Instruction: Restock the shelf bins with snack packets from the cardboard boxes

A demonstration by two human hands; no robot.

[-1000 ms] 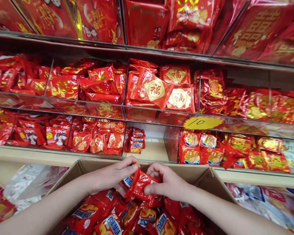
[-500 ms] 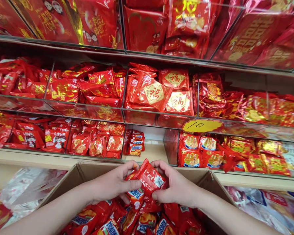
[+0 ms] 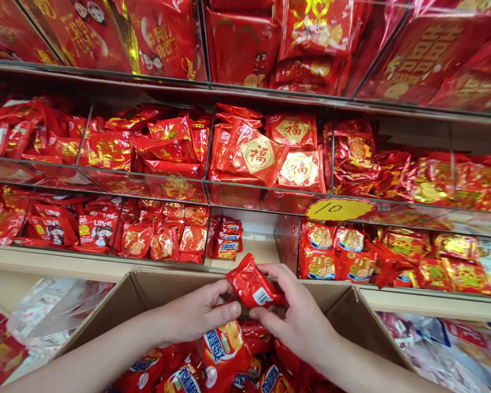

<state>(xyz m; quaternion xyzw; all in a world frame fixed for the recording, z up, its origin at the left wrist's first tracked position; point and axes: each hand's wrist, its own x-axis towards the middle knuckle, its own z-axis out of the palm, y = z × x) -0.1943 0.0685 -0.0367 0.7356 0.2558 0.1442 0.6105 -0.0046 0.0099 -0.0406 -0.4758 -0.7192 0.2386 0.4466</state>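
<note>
A small red snack packet [image 3: 253,285] with a white barcode is tilted above an open cardboard box, pinched between the thumb and fingers of my right hand [image 3: 297,311]. Beside its left edge is my left hand [image 3: 200,312], thumb and forefinger apart; the other fingers are mostly hidden. Just below the left thumb lies a red snack packet with a blue label [image 3: 225,349], facing me. I cannot tell whether it touches that hand. Several similar packets [image 3: 184,379] fill the cardboard box [image 3: 106,314] underneath.
Beyond the box, a low shelf compartment [image 3: 257,248] holds a short stack of blue-labelled packets [image 3: 229,240] on its left. Clear dividers separate neighbouring bins of red packets [image 3: 319,251]. A yellow price tag [image 3: 339,209] marked 10 hangs above. Plastic bags [image 3: 61,311] flank the box.
The barcoded packet has risen slightly and turned in my right hand. The blue-labelled packet that was under my left thumb is now lower, and the left thumb and forefinger have parted.
</note>
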